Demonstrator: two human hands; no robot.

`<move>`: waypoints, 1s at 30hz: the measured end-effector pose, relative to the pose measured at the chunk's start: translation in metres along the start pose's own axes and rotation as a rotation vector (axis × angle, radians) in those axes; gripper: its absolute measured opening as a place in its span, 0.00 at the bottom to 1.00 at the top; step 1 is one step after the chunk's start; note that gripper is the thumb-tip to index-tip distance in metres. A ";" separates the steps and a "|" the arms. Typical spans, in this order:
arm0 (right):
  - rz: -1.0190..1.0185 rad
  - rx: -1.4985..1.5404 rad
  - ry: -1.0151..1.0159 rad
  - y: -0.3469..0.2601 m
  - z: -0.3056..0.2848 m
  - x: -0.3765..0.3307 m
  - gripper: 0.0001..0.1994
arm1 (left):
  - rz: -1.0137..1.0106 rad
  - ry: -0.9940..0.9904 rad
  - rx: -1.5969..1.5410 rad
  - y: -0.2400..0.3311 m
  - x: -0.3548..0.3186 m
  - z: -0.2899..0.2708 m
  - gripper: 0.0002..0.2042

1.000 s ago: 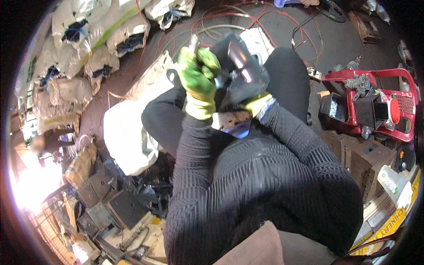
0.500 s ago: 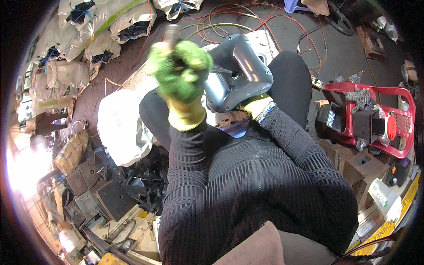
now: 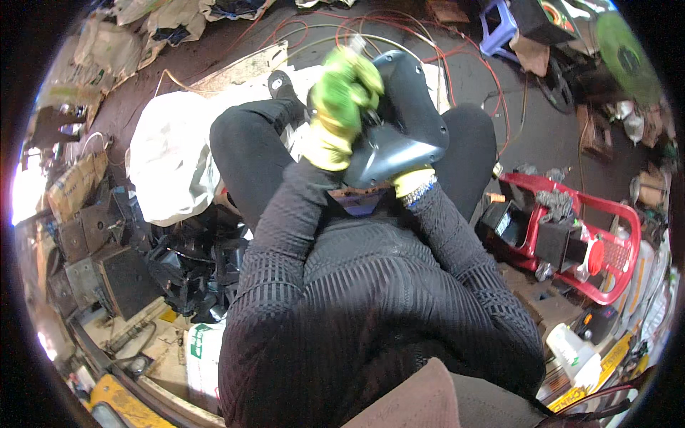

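A glossy dark blue-grey moulded part with small holes along its edge is held over my lap, between my knees. My right hand, in a yellowish glove, grips its near edge from below; the fingers are hidden behind it. My left hand, in a green and yellow glove, is closed in a fist over the part's left side. A hand tool sticks out above that fist, pale and blurred. I cannot tell its exact kind, and its lower end is mostly hidden by the glove.
White sacking lies by my left knee, with black plastic pieces and metal blocks nearer. On the right, a red plastic chair bears boxes and grey gloves. Red hoses and a purple stool are farther off.
My left fist with the tool has come down and to the right, closer over the part. The part has tilted in my right hand. The whole view has shifted.
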State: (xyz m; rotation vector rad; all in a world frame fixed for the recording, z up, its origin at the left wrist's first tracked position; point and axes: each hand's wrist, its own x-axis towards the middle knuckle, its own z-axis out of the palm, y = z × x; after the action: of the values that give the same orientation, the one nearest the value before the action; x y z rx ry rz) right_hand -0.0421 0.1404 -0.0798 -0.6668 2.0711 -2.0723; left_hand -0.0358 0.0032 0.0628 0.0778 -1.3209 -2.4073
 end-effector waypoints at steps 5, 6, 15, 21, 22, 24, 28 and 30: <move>-0.014 0.043 0.008 0.000 0.004 0.009 0.20 | 0.045 -0.114 0.066 -0.008 0.001 -0.009 0.24; -0.009 0.045 0.010 -0.001 0.005 0.009 0.20 | -0.001 -0.138 0.003 0.006 0.004 -0.011 0.25; -0.020 0.069 0.006 -0.002 0.012 0.014 0.20 | -0.107 -0.263 0.478 -0.025 0.008 -0.009 0.11; -0.018 0.083 0.024 -0.006 0.013 0.016 0.19 | -0.186 -0.185 0.100 -0.025 0.003 -0.018 0.15; -0.024 0.090 0.029 -0.007 0.015 0.016 0.19 | -0.295 -0.176 0.169 -0.033 0.001 -0.020 0.14; -0.034 0.105 0.033 -0.008 0.016 0.018 0.19 | -0.295 -0.057 0.237 -0.028 -0.001 -0.016 0.16; -0.031 0.104 0.027 -0.005 0.014 0.018 0.19 | 0.081 -0.142 0.046 0.016 0.002 -0.002 0.22; -0.029 0.093 0.017 -0.002 0.011 0.014 0.19 | 0.115 -0.226 0.115 0.017 0.007 -0.007 0.22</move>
State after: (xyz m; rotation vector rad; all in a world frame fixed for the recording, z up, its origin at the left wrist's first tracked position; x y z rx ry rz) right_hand -0.0499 0.1245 -0.0754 -0.6712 1.9714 -2.1816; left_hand -0.0350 -0.0127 0.0738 -0.2397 -1.5181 -2.2952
